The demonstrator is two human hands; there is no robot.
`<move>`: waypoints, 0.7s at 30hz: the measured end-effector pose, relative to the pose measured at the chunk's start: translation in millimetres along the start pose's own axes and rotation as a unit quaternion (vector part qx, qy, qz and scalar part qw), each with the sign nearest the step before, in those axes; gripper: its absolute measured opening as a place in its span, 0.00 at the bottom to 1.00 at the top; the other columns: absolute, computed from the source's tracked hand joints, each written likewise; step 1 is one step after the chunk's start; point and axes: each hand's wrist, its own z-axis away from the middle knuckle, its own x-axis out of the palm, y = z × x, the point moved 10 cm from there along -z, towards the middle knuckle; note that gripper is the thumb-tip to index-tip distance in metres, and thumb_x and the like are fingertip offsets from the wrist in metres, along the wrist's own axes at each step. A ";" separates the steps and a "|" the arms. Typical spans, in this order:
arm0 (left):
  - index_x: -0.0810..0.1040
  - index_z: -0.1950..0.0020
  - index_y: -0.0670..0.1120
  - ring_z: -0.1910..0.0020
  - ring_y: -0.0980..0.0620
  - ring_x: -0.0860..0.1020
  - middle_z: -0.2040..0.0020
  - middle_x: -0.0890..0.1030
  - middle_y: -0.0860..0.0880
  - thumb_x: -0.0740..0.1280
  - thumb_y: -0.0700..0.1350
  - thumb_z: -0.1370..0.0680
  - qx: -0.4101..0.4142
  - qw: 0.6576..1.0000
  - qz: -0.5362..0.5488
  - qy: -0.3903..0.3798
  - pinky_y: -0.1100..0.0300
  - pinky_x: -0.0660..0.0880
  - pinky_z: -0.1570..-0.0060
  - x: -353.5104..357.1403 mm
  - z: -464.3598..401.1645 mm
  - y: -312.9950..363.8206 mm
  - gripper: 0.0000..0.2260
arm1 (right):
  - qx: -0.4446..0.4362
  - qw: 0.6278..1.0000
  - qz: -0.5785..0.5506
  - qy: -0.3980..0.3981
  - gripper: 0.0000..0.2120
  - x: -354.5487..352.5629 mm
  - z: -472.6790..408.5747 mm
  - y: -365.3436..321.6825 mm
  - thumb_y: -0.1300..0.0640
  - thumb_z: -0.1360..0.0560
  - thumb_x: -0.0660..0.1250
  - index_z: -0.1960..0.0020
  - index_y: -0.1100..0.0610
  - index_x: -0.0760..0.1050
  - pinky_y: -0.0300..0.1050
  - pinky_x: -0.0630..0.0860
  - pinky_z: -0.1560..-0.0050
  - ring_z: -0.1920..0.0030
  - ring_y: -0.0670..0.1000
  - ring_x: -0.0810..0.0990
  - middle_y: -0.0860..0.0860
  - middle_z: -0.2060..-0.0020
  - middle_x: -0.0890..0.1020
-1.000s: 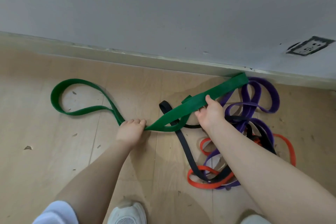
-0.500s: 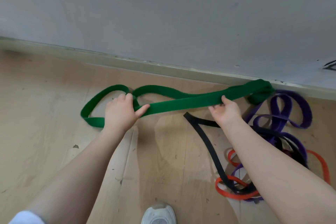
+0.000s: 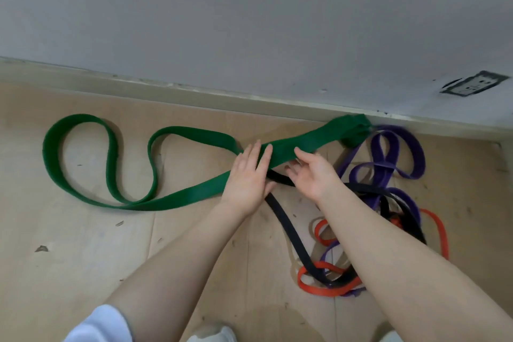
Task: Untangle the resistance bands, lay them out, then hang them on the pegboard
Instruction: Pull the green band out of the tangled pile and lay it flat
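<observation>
An indoor room, plain and unfurnished in the part shown, most likely in a home or a small exercise space; the floor (image 3: pixel 83 244) is pale wood-look boards with scattered specks of debris; a grey painted wall (image 3: pixel 249 22) meets it at a scuffed, pale skirting board (image 3: pixel 194 91); a wall socket (image 3: pixel 474 84) sits low on the right, its edges roughly finished; resistance bands (image 3: pixel 361 230) in several colours lying loose on the floor suggest workout gear kept here.
</observation>
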 end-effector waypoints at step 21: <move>0.68 0.33 0.48 0.57 0.47 0.77 0.50 0.80 0.46 0.66 0.43 0.30 0.034 0.985 0.083 -0.147 0.54 0.74 0.56 29.5 -33.2 26.4 0.24 | -0.049 0.971 -0.209 0.105 0.14 -133.7 -39.9 -80.1 0.52 0.19 0.56 0.39 0.58 0.72 0.54 0.69 0.34 0.38 0.57 0.75 0.56 0.39 0.76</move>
